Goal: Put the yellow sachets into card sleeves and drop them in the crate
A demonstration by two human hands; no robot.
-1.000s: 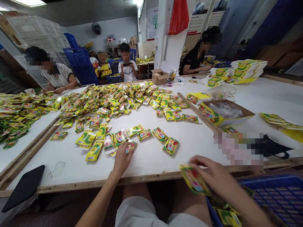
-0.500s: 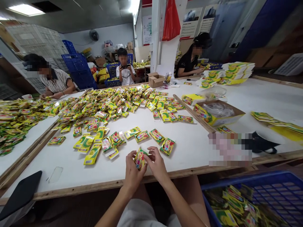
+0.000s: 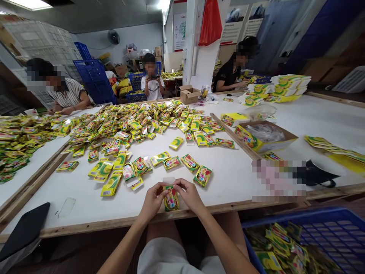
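Note:
At the table's front edge, both my hands hold a small yellow-and-green box (image 3: pixel 171 199), its printed front facing up. A white flap (image 3: pixel 169 179) stands out at its top end. My left hand (image 3: pixel 154 198) pinches the box's upper left side with thumb and fingers. On the upper right corner, my right hand (image 3: pixel 189 193) closes thumb and fingers near the flap. Just beyond my hands lie several similar boxes, among them one box (image 3: pixel 203 175) to the right and a tilted box (image 3: pixel 111 183) to the left.
A heap of boxes (image 3: pixel 137 121) spreads across the white table (image 3: pixel 94 209). An open carton (image 3: pixel 273 142) holds clear plastic. A blue basket (image 3: pixel 327 213) of boxes stands low at right. A black flat object (image 3: pixel 25 228) juts at left. Three other people sit around.
The held box has turned upright and flatter, its white flap now showing. My hands have shifted to its upper corners. A yellow box now lies on the bare patch before the heap.

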